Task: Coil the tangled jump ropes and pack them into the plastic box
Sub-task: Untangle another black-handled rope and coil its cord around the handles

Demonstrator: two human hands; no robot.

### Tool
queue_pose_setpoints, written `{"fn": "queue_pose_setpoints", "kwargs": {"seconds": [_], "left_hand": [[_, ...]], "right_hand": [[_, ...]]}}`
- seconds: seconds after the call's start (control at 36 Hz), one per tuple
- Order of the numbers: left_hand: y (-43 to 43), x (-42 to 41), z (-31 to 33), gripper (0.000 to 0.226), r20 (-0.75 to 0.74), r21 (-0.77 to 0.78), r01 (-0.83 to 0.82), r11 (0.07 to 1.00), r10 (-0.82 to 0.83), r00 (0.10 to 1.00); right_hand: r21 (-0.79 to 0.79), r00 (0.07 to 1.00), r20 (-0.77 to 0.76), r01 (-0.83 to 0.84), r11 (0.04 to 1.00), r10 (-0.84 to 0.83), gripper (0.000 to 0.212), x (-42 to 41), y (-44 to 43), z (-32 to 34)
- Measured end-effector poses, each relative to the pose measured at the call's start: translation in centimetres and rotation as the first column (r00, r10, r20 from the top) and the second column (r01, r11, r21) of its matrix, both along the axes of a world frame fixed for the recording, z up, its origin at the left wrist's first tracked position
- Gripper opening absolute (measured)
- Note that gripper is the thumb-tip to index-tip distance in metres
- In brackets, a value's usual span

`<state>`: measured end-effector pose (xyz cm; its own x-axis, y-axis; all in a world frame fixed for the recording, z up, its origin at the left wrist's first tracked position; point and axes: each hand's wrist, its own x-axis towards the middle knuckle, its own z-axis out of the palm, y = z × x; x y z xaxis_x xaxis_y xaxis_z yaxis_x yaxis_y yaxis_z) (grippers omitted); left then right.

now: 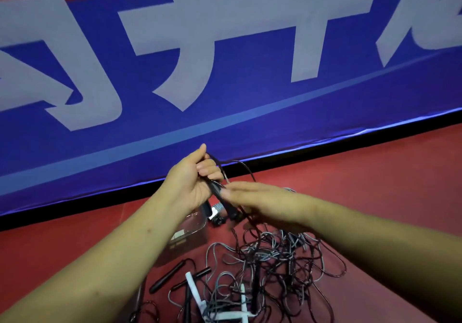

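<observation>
Red floor [375, 185], rope tangle [275, 260]; left grip [190, 182] clamped on black handles [216, 192]; right grip [262, 202] fingers straight.

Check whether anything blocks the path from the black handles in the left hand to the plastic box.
Nothing solid visible does: the plastic box sits just below the left hand gripping the black handles. Their cord, though, runs past the right hand down into the tangle.

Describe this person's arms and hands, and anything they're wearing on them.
The left hand and right hand are bare: no gloves, and no rings that I can see, though the right hand is blurred. The left forearm and right forearm show no sleeves, watch or bands.
</observation>
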<state>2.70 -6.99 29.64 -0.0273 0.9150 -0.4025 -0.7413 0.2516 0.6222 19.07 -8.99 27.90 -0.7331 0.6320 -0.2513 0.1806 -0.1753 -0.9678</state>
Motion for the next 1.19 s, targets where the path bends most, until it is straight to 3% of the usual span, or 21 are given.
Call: {"fn": "queue_pose_setpoints", "kwargs": {"seconds": [0.11, 0.25, 0.33, 0.42, 0.47, 0.61, 0.69, 0.75, 0.81, 0.92, 1.03, 1.19], "left_hand": [[0.2, -0.2, -0.3, 0.034, -0.031, 0.06, -0.032, 0.998, 0.034, 0.999], [-1.0, 1.1, -0.2, 0.024, -0.278, 0.109, 0.178, 0.978, -0.142, 0.95], [-1.2, 1.9, -0.1, 0.027, -0.324, 0.108, 0.122, 0.987, -0.081, 0.942], [0.2, 0.5, 0.4, 0.033, -0.253, 0.158, -0.075, 0.985, 0.114, 0.961], [1.1, -1.1, 0.5, 0.034, -0.196, 0.146, -0.162, 0.976, 0.19, 0.962], [2.1, -3.4, -0.1, 0.035, -0.032, 0.081, -0.214, 0.973, 0.217, 0.976], [2.7, -4.5, 0.9, 0.036, 0.037, 0.114, -0.301, 0.947, 0.299, 0.953], [2.6, -5.0, 1.4, 0.033, -0.057, 0.155, -0.319, 0.935, 0.331, 0.942], [2.0, -4.9, 1.3, 0.034, -0.245, 0.156, -0.21, 0.965, 0.244, 0.938], [0.0, -3.2, -0.8, 0.041, -0.493, -0.035, 0.104, 0.994, -0.108, 0.864], [-1.8, 0.5, -2.3, 0.048, -0.462, -0.134, 0.37, 0.919, -0.388, 0.798], [-2.9, 3.5, -3.2, 0.04, -0.43, -0.124, 0.515, 0.848, -0.514, 0.742]], "right_hand": [[-0.088, 0.996, 0.028, -0.079, 0.993, 0.082, 0.022, -0.3, -0.4, -0.4], [-0.092, 0.995, -0.076, 0.054, 0.994, -0.061, 0.029, -0.3, 0.6, -0.5], [-0.16, 0.994, -0.103, 0.008, 0.987, -0.025, 0.027, -0.2, 0.9, -0.5], [-0.216, 0.997, -0.08, -0.025, 0.976, 0.008, 0.03, 0.2, 1.3, -0.5], [-0.218, 0.998, -0.063, -0.032, 0.975, 0.019, 0.02, 0.6, 1.7, -0.6], [-0.228, 0.989, 0.062, -0.12, 0.966, 0.137, 0.008, 1.3, 2.1, -1.8], [-0.334, 0.985, 0.02, -0.157, 0.929, 0.174, 0.017, 1.7, 2.1, -2.3], [-0.357, 0.993, -0.077, -0.111, 0.927, 0.089, 0.025, 1.8, 2.3, -2.0], [-0.399, 0.971, -0.216, 0.005, 0.917, -0.099, 0.027, 1.5, 2.7, -1.2], [-0.648, 0.78, -0.397, 0.136, 0.75, -0.484, 0.031, 1.4, 4.0, 0.4], [-0.77, 0.647, -0.393, 0.157, 0.619, -0.653, 0.03, 1.8, 4.5, 0.8], [-0.845, 0.431, -0.312, 0.282, 0.455, -0.847, 0.025, 1.8, 5.1, 0.4]]}}
